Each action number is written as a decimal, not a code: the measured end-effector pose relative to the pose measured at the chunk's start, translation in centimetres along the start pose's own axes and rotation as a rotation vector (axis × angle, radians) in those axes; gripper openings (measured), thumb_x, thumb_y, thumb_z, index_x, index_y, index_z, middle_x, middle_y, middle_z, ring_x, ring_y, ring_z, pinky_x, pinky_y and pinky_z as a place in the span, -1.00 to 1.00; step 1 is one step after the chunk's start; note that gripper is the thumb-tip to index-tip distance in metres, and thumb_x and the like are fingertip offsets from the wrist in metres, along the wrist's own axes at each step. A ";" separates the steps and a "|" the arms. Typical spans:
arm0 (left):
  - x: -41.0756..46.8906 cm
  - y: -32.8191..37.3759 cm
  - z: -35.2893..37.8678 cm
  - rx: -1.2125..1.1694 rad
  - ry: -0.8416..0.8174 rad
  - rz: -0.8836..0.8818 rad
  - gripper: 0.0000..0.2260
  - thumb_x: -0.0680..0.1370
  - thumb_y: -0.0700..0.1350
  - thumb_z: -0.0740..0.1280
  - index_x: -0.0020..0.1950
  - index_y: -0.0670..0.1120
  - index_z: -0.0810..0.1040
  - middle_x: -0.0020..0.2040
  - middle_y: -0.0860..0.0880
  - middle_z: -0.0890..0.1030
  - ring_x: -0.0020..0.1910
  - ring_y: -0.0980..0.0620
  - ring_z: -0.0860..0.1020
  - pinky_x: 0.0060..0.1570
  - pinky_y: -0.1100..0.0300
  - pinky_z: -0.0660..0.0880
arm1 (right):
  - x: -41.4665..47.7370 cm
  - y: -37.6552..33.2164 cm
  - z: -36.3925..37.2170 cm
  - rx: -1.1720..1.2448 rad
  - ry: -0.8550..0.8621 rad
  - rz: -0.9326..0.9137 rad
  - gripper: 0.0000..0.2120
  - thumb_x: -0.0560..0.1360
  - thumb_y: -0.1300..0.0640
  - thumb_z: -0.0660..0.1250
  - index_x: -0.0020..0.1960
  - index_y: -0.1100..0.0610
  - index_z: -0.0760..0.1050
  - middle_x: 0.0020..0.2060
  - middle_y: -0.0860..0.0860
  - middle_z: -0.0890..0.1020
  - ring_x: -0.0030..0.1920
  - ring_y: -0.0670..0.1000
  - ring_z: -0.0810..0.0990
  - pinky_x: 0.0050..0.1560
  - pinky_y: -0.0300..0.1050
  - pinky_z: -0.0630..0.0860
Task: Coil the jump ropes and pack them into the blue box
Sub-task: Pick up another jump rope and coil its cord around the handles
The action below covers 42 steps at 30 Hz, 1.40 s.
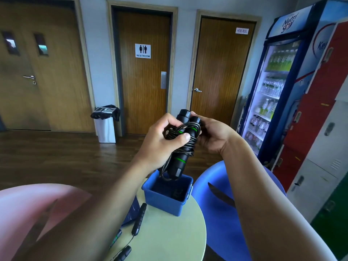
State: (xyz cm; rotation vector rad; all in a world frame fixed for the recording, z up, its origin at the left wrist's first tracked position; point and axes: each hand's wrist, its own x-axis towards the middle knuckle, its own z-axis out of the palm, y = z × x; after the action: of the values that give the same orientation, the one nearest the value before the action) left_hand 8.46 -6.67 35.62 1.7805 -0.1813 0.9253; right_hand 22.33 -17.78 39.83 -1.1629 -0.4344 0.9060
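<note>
Both hands hold a black jump rope (183, 147) with green rings in the air above the blue box (165, 198). Its two handles lie side by side with the cord wound around them. My left hand (162, 136) grips the coiled cord, thumb pressed across it. My right hand (211, 132) holds the upper ends of the handles. The open blue box stands on the pale green round table (169, 238), with something dark inside. A second jump rope (138, 219) with black handles lies loose on the table beside the box.
The blue box lid (131, 213) lies left of the box. A blue chair (222, 213) stands to the right, a pink chair (33, 208) to the left. Behind are wooden doors, a bin (106, 123), a drinks fridge (273, 91) and lockers (323, 129).
</note>
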 end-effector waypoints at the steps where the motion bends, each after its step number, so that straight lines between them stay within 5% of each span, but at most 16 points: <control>1: -0.1 0.0 0.1 -0.002 0.007 0.006 -0.84 0.41 -0.06 0.48 -0.14 0.05 0.52 -0.16 -0.13 0.60 -0.18 -0.08 0.59 -0.18 -0.14 0.60 | 0.1 0.3 -0.2 0.032 -0.024 0.011 -0.69 0.41 0.02 0.42 0.02 0.23 0.58 -0.22 0.13 0.64 -0.22 -0.01 0.52 0.10 -0.11 0.43; 3: -0.3 -0.1 0.3 0.007 0.028 0.007 -0.83 0.43 -0.14 0.48 -0.13 -0.01 0.50 -0.20 -0.05 0.60 -0.20 0.00 0.57 -0.20 -0.03 0.60 | 0.3 0.8 -0.4 0.084 -0.037 0.035 -0.68 0.44 0.06 0.40 0.08 0.26 0.57 -0.13 0.15 0.60 -0.18 -0.01 0.50 0.17 -0.16 0.45; 5: -0.4 -0.2 0.5 0.012 0.050 0.005 -0.83 0.43 -0.17 0.48 -0.14 0.00 0.50 -0.20 0.00 0.61 -0.21 0.02 0.57 -0.19 -0.08 0.60 | 0.5 1.7 -0.5 0.103 -0.039 0.036 -0.79 0.60 0.13 0.25 0.09 0.27 0.53 -0.17 0.12 0.56 -0.30 -0.06 0.51 -0.16 -0.31 0.55; 8: -0.2 -0.2 0.5 0.014 0.125 0.016 -0.84 0.40 -0.05 0.48 -0.16 0.09 0.51 -0.19 0.00 0.62 -0.20 -0.01 0.58 -0.15 -0.21 0.60 | 0.5 3.1 -0.5 0.005 -0.026 0.031 -0.77 0.69 0.09 0.11 0.04 0.16 0.51 -0.31 0.04 0.54 -0.46 -0.08 0.45 -0.57 -0.30 0.37; 12: 0.4 0.1 0.6 0.056 0.175 0.046 -0.83 0.41 -0.03 0.47 -0.12 0.02 0.51 -0.13 -0.15 0.63 -0.14 -0.24 0.62 -0.15 -0.25 0.59 | 0.5 4.2 -0.5 -0.067 -0.023 0.011 -0.81 0.65 -0.02 0.17 -0.05 0.03 0.47 -0.32 -0.03 0.42 -0.37 -0.08 0.31 -0.48 -0.24 0.22; 17: 0.8 0.0 1.1 0.164 0.225 0.064 -0.82 0.46 -0.12 0.44 -0.09 0.08 0.46 -0.15 0.04 0.62 -0.18 0.06 0.58 -0.12 0.01 0.60 | 0.7 4.6 0.0 0.016 -0.002 0.058 -0.71 0.63 -0.06 0.17 -0.22 0.03 0.41 -0.34 -0.03 0.29 -0.49 -0.09 0.27 -0.45 -0.20 0.20; 19: 1.0 -0.3 1.2 0.231 0.195 0.051 -0.81 0.47 -0.09 0.43 -0.05 0.09 0.43 -0.16 0.11 0.59 -0.21 0.18 0.55 -0.14 0.19 0.54 | 0.9 5.0 0.5 0.020 0.068 0.044 -0.71 0.62 -0.08 0.19 -0.13 0.09 0.51 -0.29 0.02 0.45 -0.41 -0.03 0.42 -0.35 -0.18 0.35; 21: 1.4 -0.4 1.4 0.302 0.174 0.032 -0.75 0.51 -0.10 0.42 0.05 0.06 0.37 -0.13 0.18 0.53 -0.21 0.28 0.53 -0.18 0.40 0.43 | 1.0 5.3 1.0 0.077 0.150 0.000 -0.63 0.59 -0.07 0.25 0.15 0.20 0.59 -0.03 0.13 0.64 -0.08 0.15 0.66 0.07 0.02 0.60; 22: 1.6 -0.4 1.7 0.323 0.181 0.021 -0.69 0.53 -0.14 0.42 0.10 0.03 0.31 -0.09 0.21 0.48 -0.19 0.35 0.51 -0.18 0.47 0.39 | 1.0 5.4 1.1 0.127 0.159 -0.025 -0.61 0.58 -0.05 0.25 0.26 0.18 0.56 0.07 0.16 0.66 0.08 0.22 0.66 0.19 0.18 0.57; 25: 2.2 -0.3 2.7 0.322 0.163 -0.066 -0.60 0.58 -0.22 0.36 0.25 -0.03 0.19 0.01 0.21 0.39 -0.16 0.51 0.48 -0.21 0.58 0.35 | 0.6 4.8 1.5 0.210 0.216 -0.125 -0.67 0.62 -0.04 0.22 0.24 0.12 0.58 0.06 0.20 0.70 0.04 0.23 0.69 0.04 0.24 0.61; 29: 2.3 -0.6 3.7 0.237 0.035 -0.257 -0.59 0.66 -0.14 0.23 0.47 -0.01 0.19 0.06 0.19 0.47 -0.12 0.52 0.50 -0.21 0.59 0.37 | 0.8 5.2 1.1 0.072 0.369 -0.259 -0.58 0.61 -0.23 0.16 0.08 0.05 0.63 -0.01 0.14 0.72 0.03 0.19 0.70 0.14 0.25 0.59; 33: 2.3 -0.8 5.0 0.213 0.046 -0.380 -0.59 0.70 0.15 -0.03 0.48 -0.01 0.26 0.28 0.10 0.42 0.09 0.33 0.43 0.06 0.43 0.31 | 0.4 6.9 1.2 -0.168 0.395 -0.383 -0.47 0.57 -0.33 -0.01 0.29 -0.08 0.50 0.18 -0.01 0.63 0.21 0.02 0.59 0.32 0.13 0.47; 36: 2.5 -1.2 6.0 0.225 0.136 -0.432 -0.59 0.69 0.19 -0.06 0.35 0.00 0.38 0.13 0.11 0.49 0.00 0.32 0.45 -0.15 0.40 0.31 | -0.1 7.6 0.2 -0.305 0.369 -0.479 -0.58 0.64 -0.25 0.02 0.32 -0.10 0.47 0.15 -0.08 0.62 0.19 -0.08 0.56 0.29 -0.04 0.47; 42: 2.7 -2.5 7.6 0.141 0.249 -0.512 -0.68 0.69 0.12 0.06 0.22 -0.02 0.49 0.00 0.08 0.56 -0.04 0.20 0.51 -0.21 0.28 0.32 | 0.1 8.4 -1.1 -0.379 0.399 -0.544 -0.69 0.66 -0.14 0.12 0.24 0.00 0.48 0.05 -0.09 0.64 0.11 -0.10 0.59 0.24 -0.02 0.50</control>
State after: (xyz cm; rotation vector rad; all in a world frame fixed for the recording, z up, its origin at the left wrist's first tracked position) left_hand 15.45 -11.33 34.59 1.7015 0.4898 0.7845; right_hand 19.95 -17.47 31.72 -1.4336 -0.5691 0.1107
